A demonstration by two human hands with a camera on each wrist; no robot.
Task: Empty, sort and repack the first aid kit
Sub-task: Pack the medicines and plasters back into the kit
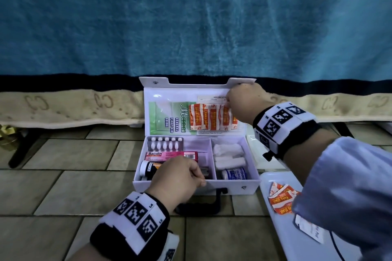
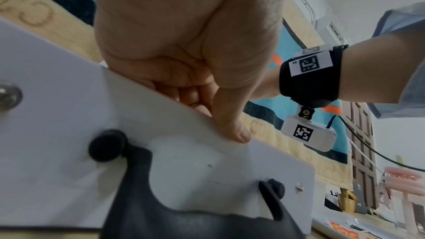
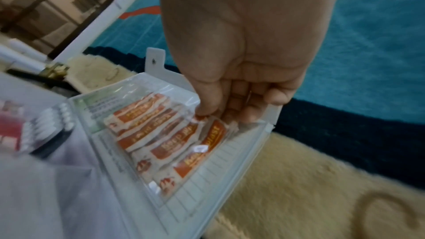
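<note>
The white first aid kit lies open on the tiled floor, its lid leaning back. My left hand grips the kit's front wall, thumb outside and fingers curled inside, just above the black handle. My right hand is at the right end of the lid's clear pocket. Its fingertips pinch the top of one of several orange plasters in there. A green guide leaflet sits in the same pocket.
The kit holds a pill blister, a pink Bacidin box, a bottle, gauze rolls and a bandage roll. A white tray at the right carries more plasters. A blanket-covered bed edge rises behind.
</note>
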